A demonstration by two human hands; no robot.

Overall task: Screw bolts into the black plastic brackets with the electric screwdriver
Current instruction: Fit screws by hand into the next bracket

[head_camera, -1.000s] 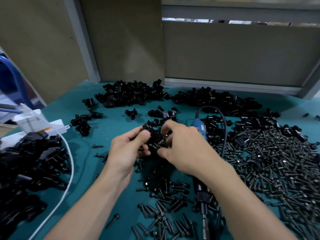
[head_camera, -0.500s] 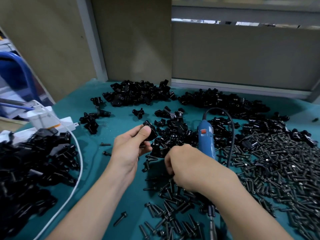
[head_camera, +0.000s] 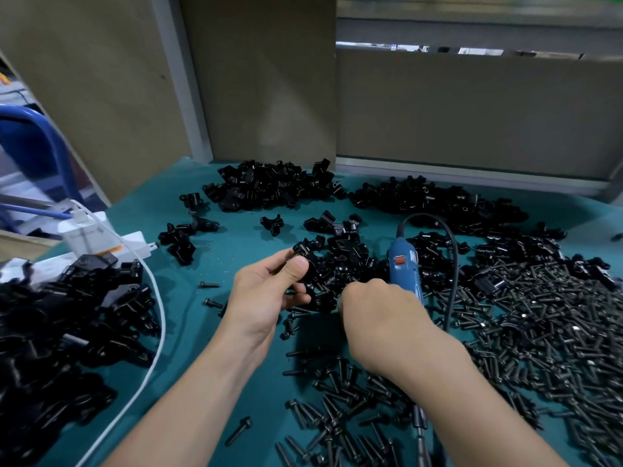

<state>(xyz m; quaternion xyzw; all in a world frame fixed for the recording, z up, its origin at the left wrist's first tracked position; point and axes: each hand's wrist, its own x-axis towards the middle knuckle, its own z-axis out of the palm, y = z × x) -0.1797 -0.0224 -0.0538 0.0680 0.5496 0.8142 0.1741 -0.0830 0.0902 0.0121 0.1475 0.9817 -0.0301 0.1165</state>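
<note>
The black plastic bracket (head_camera: 308,251) in hand is raised just above the teal mat (head_camera: 236,237), at the near edge of a loose heap of brackets (head_camera: 347,264). We judge it light, rigid and smooth-faced, and apt to twist under a driver's torque. It is best pinched across its flat body, clear of the bolt hole. The left hand (head_camera: 266,294) grips it so, with the thumb (head_camera: 298,265) pressed on the near face and the fingers (head_camera: 269,262) curled behind. The right hand (head_camera: 381,318) lies knuckles-up with its fingers bent downward out of sight; we cannot tell what they hold. Beneath it the electric screwdriver (head_camera: 404,267) lies on the mat. Loose bolts (head_camera: 539,332) are spread to the right.
</note>
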